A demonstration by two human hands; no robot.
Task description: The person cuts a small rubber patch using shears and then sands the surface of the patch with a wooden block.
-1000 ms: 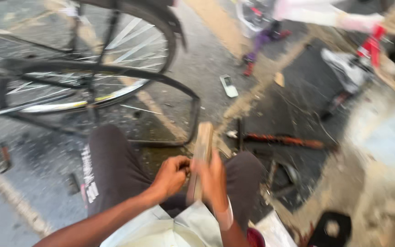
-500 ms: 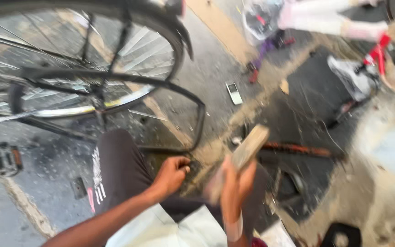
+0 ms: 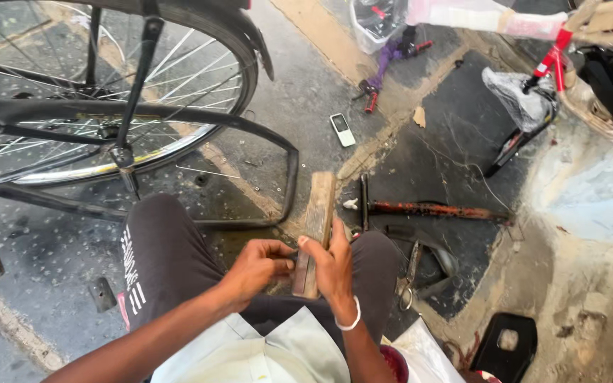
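Both hands work over the lap, near centre: right hand point(image 3: 335, 266) grips a worn brown wooden block point(image 3: 315, 234) at its lower half, left hand point(image 3: 257, 264) pinches sth small beside it; block prob. stiff, light, rough, non-slip.

Roadside bicycle repair spot: bicycle wheel point(image 3: 108, 92), scattered tools point(image 3: 420, 209), grimy pavement point(image 3: 306, 85).

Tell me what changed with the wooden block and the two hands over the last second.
The wooden block, tilted out to the right in the right hand half a second ago, has swung back upright between the knees. The left hand, then off the block and low by the tube, has come back against its lower end. The bicycle wheel, phone and rusty pump lie as before.
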